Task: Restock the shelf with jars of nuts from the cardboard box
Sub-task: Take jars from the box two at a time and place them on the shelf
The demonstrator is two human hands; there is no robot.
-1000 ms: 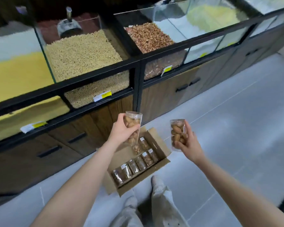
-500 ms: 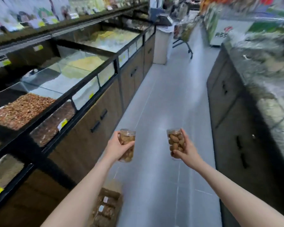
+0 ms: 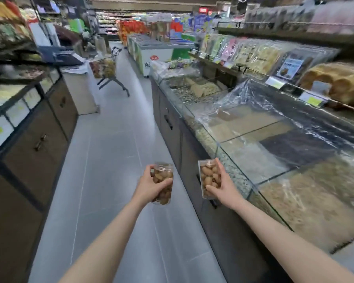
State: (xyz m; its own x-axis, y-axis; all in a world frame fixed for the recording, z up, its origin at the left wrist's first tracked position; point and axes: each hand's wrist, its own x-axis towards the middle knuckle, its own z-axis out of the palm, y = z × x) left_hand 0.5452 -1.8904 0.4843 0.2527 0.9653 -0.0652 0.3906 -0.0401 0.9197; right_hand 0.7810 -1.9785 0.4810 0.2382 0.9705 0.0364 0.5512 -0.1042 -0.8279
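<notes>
On your far left runs a dark bench [image 3: 39, 139] with glass-fronted bins along its top and drawers beneath. Beyond its far end a shopping cart [image 3: 106, 72] stands in the aisle, loaded with goods too blurred to name. The grey tiled floor [image 3: 102, 160] stretches up the middle. Your left hand [image 3: 149, 186] is held out over that floor, thumb across the front and fingers curled round the back of the left jar [image 3: 163, 182], a clear round tub full of brown nuts, held nearly upright. Just beside it, apart and not touching, your right hand [image 3: 223, 188] holds the right jar [image 3: 209, 178], thumb across the front near the bottom and fingers wrapped behind; that tub is also packed with nuts and tilts a little to the left. It hangs in front of the near edge of the right-hand bench [image 3: 223, 231]. The top of that bench is a row of glass bins [image 3: 264, 152] of grains and seeds, partly draped in clear plastic film. Above and behind them a shelf [image 3: 274, 78] carries bagged goods and yellow price tags, much of it smeared by motion. The cardboard box is out of view.
</notes>
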